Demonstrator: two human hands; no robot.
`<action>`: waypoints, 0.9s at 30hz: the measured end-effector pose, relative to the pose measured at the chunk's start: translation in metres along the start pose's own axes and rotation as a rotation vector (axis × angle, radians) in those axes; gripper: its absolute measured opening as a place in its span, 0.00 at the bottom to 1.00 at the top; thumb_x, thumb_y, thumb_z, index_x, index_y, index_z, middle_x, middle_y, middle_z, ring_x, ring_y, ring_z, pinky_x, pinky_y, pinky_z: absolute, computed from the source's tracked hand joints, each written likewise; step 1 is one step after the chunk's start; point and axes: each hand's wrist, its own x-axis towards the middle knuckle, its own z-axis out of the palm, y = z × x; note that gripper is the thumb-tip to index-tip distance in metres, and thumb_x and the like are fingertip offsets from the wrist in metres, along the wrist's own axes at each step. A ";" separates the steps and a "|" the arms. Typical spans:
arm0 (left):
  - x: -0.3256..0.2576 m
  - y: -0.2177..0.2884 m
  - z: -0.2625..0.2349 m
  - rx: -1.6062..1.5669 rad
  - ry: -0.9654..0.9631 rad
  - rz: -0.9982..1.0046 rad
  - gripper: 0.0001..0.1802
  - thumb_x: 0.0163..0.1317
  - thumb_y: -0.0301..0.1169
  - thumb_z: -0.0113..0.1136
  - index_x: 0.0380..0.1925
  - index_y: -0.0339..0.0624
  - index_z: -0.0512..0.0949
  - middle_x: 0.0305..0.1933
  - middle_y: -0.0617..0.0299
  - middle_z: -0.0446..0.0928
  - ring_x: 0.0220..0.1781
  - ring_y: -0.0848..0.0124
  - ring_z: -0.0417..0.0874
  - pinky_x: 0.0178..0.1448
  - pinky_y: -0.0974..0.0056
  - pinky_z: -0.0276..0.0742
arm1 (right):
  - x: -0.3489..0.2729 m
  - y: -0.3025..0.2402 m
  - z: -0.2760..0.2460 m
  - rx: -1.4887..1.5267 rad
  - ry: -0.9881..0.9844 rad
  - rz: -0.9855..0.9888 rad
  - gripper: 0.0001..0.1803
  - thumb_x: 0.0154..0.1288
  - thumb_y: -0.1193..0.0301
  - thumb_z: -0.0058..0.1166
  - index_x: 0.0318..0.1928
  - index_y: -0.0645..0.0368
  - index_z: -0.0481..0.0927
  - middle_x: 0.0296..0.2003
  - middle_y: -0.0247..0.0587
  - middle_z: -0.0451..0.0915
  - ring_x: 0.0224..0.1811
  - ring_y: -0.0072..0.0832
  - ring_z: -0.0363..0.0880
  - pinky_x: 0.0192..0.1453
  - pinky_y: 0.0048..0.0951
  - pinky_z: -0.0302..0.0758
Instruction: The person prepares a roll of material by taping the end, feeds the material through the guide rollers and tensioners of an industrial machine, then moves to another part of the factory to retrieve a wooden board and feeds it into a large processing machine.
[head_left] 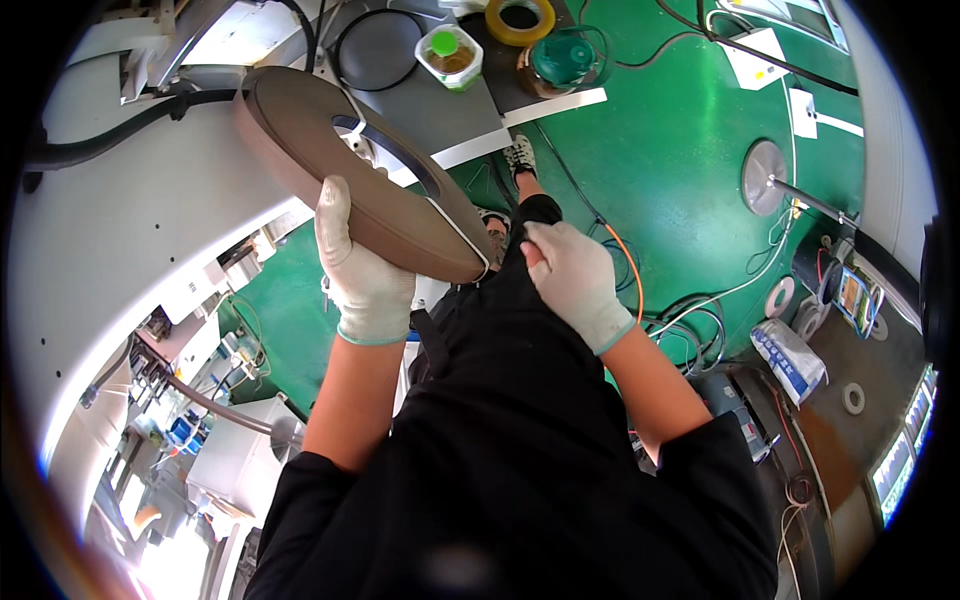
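Note:
My left hand [362, 282], in a white knit glove with a green cuff, grips a large brown roll [300, 135] by its near lower edge. The roll is a thick ring of wound strip with an open centre, held tilted. A thin white tie [462, 236] goes round its band at the near right. In a matching glove, my right hand [578, 285] is closed over my black trouser leg, apart from the roll. Its fingertips are curled, and whatever they hold, if anything, is hidden.
A yellow tape roll [520, 18], a green-capped bottle in a clear tub [450, 57] and a teal-lidded jar [563, 62] stand on the grey table [468, 108]. A white machine panel [120, 240] lies left. Cables [690, 325] coil on the green floor at right.

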 end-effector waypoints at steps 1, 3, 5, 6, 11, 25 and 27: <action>-0.004 0.001 -0.002 -0.014 0.016 0.019 0.22 0.70 0.46 0.60 0.55 0.43 0.75 0.45 0.61 0.78 0.45 0.67 0.82 0.49 0.59 0.83 | -0.003 -0.015 -0.008 0.015 -0.051 -0.031 0.14 0.66 0.66 0.60 0.50 0.56 0.83 0.33 0.44 0.80 0.35 0.46 0.82 0.38 0.43 0.79; 0.000 0.000 -0.025 -0.036 -0.022 0.008 0.25 0.72 0.46 0.56 0.58 0.39 0.74 0.51 0.53 0.80 0.53 0.60 0.83 0.55 0.54 0.82 | -0.011 -0.038 -0.010 0.072 -0.048 -0.156 0.13 0.67 0.64 0.58 0.50 0.52 0.79 0.33 0.45 0.79 0.33 0.44 0.83 0.37 0.44 0.79; -0.002 0.003 -0.029 -0.053 -0.061 -0.023 0.26 0.72 0.47 0.57 0.59 0.39 0.73 0.52 0.53 0.80 0.55 0.59 0.83 0.58 0.53 0.81 | -0.008 -0.036 0.003 0.229 -0.092 -0.043 0.11 0.68 0.66 0.58 0.48 0.54 0.81 0.33 0.42 0.80 0.31 0.36 0.82 0.34 0.37 0.78; -0.005 0.004 -0.031 -0.031 -0.071 -0.026 0.27 0.72 0.48 0.57 0.59 0.38 0.73 0.52 0.53 0.80 0.56 0.58 0.82 0.59 0.52 0.81 | -0.001 -0.031 0.010 0.374 -0.162 0.094 0.10 0.69 0.67 0.58 0.48 0.56 0.82 0.32 0.39 0.81 0.30 0.31 0.81 0.34 0.34 0.77; -0.011 0.007 -0.041 0.094 -0.070 0.004 0.31 0.70 0.51 0.58 0.60 0.37 0.73 0.54 0.51 0.80 0.60 0.57 0.81 0.63 0.51 0.79 | 0.020 -0.044 -0.008 1.154 -0.672 0.348 0.13 0.77 0.67 0.49 0.46 0.64 0.81 0.34 0.31 0.79 0.36 0.19 0.75 0.44 0.24 0.73; -0.011 0.018 -0.062 0.164 -0.091 -0.016 0.38 0.66 0.53 0.61 0.64 0.33 0.71 0.60 0.48 0.78 0.59 0.58 0.81 0.64 0.54 0.78 | 0.014 -0.044 0.039 1.920 -0.910 0.801 0.12 0.79 0.62 0.47 0.47 0.55 0.78 0.44 0.36 0.81 0.39 0.20 0.77 0.29 0.17 0.65; -0.009 0.022 -0.062 0.157 -0.066 -0.038 0.37 0.66 0.54 0.61 0.64 0.33 0.72 0.59 0.48 0.79 0.58 0.59 0.81 0.63 0.54 0.79 | 0.015 -0.055 0.028 1.907 -0.923 0.824 0.11 0.79 0.62 0.48 0.46 0.55 0.77 0.40 0.36 0.81 0.31 0.19 0.75 0.25 0.16 0.61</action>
